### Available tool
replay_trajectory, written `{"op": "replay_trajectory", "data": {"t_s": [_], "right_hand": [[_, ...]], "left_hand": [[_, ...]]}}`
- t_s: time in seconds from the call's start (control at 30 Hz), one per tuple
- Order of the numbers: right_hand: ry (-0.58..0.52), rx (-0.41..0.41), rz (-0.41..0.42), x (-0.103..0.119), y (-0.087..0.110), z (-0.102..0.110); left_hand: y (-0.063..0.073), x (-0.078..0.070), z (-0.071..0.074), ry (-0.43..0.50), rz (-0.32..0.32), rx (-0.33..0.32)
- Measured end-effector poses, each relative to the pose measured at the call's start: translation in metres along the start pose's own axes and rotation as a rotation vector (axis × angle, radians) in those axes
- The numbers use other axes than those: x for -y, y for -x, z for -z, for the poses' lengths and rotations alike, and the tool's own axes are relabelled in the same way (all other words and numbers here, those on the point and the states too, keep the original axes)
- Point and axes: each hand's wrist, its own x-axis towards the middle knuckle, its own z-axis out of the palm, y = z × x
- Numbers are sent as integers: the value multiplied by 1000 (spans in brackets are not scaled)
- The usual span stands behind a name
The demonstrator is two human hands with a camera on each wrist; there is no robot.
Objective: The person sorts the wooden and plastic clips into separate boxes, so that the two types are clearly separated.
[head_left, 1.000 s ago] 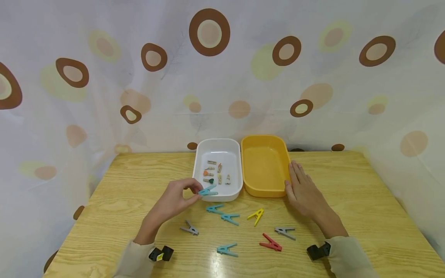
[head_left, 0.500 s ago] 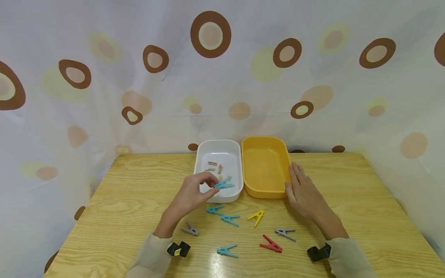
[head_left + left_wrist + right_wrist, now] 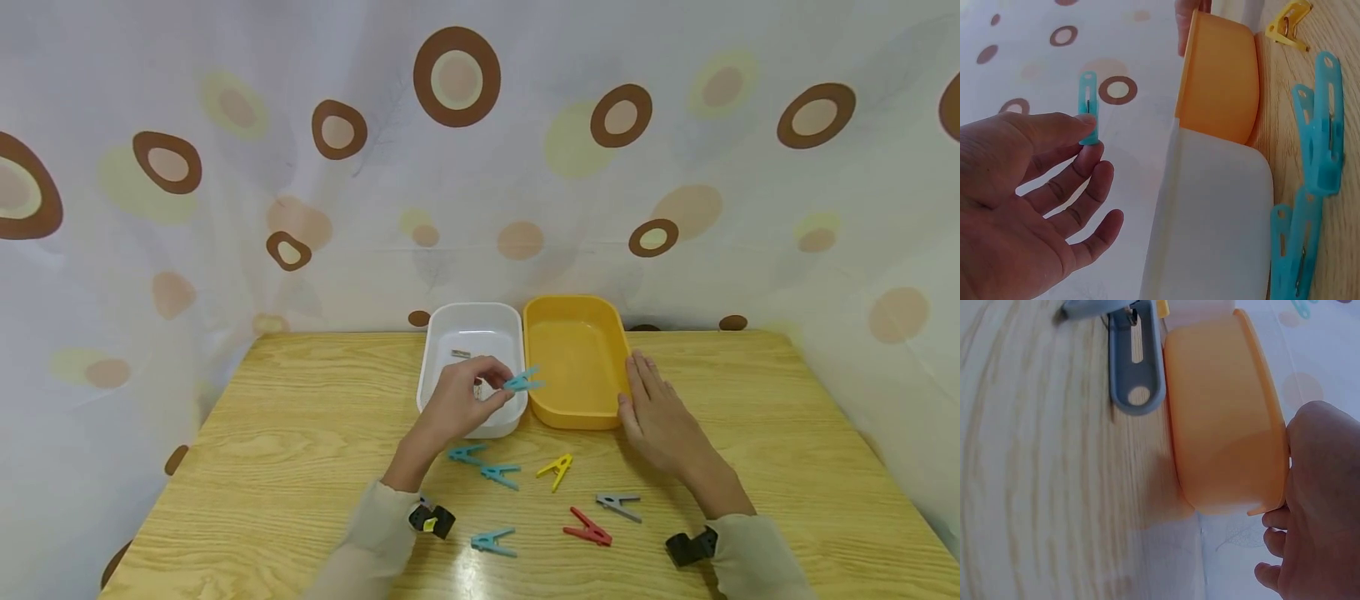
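Between thumb and forefinger my left hand [image 3: 461,400] pinches a light blue clothespin [image 3: 522,381], raised where the white and yellow bins meet. In the left wrist view the same clothespin [image 3: 1088,103] stands upright from the fingertips, the other fingers loosely bent. The white bin [image 3: 433,375] holds small wooden pieces, mostly hidden behind the left hand. My right hand [image 3: 663,412] lies with extended fingers against the right side of the yellow bin [image 3: 573,420]; in the right wrist view that hand [image 3: 1322,494] touches the bin's rim.
In front of the bins lie several blue clothespins [image 3: 495,542], a yellow clothespin [image 3: 557,469], a red clothespin [image 3: 589,528] and a grey clothespin [image 3: 618,505] on the wooden table [image 3: 300,433]. A patterned curtain [image 3: 480,183] hangs behind the table.
My left hand has carried the blue clothespin rightward, from the white bin's front left corner across to its right edge by the yellow bin. The right hand stays at the yellow bin.
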Motion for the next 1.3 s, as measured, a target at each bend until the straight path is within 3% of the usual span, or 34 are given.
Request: {"op": "replay_trajectory", "data": {"t_s": [0.7, 1.3], "right_hand": [[-11, -14, 2, -3, 3, 1], [-17, -23, 4, -2, 1, -3]], "left_hand": [[-51, -7, -47, 4, 42, 16], [-79, 1, -59, 23, 126, 48]]}}
